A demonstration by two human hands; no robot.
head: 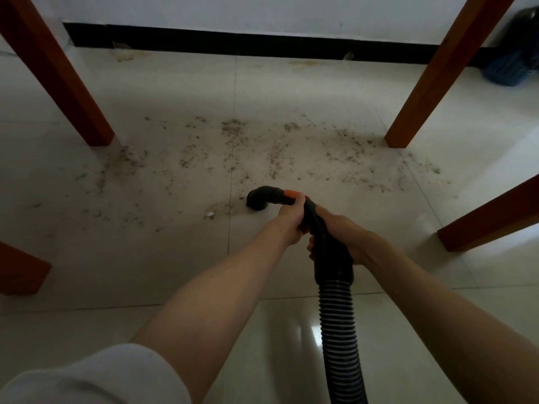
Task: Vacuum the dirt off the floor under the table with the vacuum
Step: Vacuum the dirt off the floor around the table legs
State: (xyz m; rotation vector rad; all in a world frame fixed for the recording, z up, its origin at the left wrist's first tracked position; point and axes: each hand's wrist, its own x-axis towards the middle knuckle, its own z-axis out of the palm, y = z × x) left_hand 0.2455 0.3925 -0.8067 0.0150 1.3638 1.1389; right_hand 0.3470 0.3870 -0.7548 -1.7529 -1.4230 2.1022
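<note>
A black vacuum nozzle (258, 199) with an orange band points down at the pale tiled floor, its mouth on or just above a tile joint. My left hand (291, 218) grips the handle just behind the orange band. My right hand (342, 237) holds the black handle a little lower, where it meets the ribbed hose (339, 339) running down out of view. Brown dirt (233, 132) lies scattered in a wide band across the tiles beyond the nozzle, between the table legs. A small white scrap (210, 214) lies left of the nozzle.
Two red-brown wooden table legs stand at the far left (73, 91) and far right (431, 83). Two more wooden legs are near left (20, 272) and near right (490, 220). A black skirting board (262, 43) runs along the white wall. A blue object (510, 68) sits at the far right.
</note>
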